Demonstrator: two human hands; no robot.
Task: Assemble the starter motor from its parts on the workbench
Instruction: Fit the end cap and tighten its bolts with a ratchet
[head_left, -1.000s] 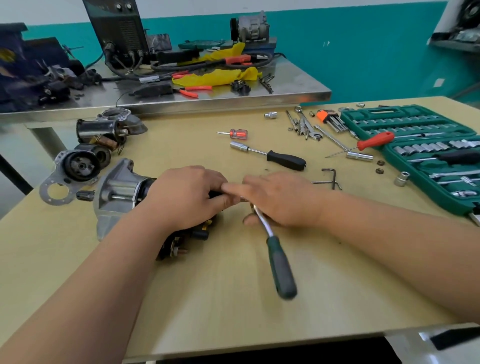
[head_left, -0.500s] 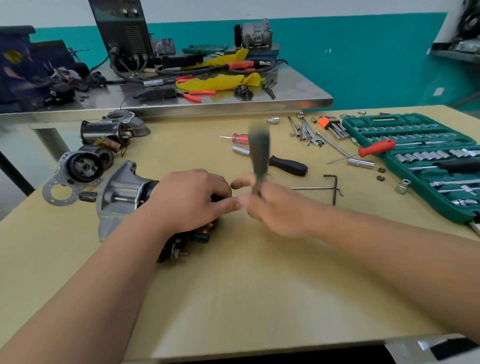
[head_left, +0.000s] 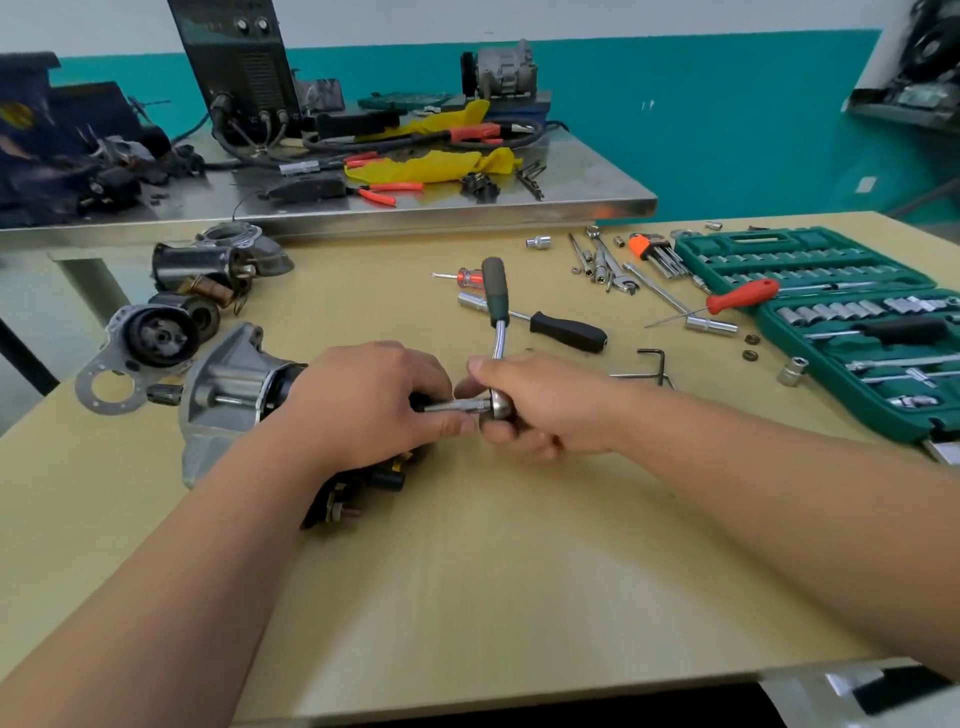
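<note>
The starter motor (head_left: 228, 395) lies on its side on the wooden workbench (head_left: 519, 571), silver nose housing to the left, dark body under my left hand (head_left: 363, 405), which grips it. My right hand (head_left: 540, 405) holds the chrome head of a ratchet wrench (head_left: 496, 312); its green handle points up and away. A socket extension runs from the ratchet head left into the motor's end, between my two hands. More starter parts (head_left: 156, 332) lie at the left: a round end piece with a flat flange and a cylinder housing (head_left: 208, 265) behind it.
A green socket set case (head_left: 831, 312) lies open at the right. Loose screwdrivers (head_left: 566, 330), hex keys (head_left: 652, 252), sockets and nuts are scattered behind my hands. A steel table (head_left: 363, 208) with cables, yellow cloth and pliers stands behind the bench.
The ratchet handle has swung from pointing toward me, down on the bench, up and over to pointing away. My left hand has stayed on the motor.
</note>
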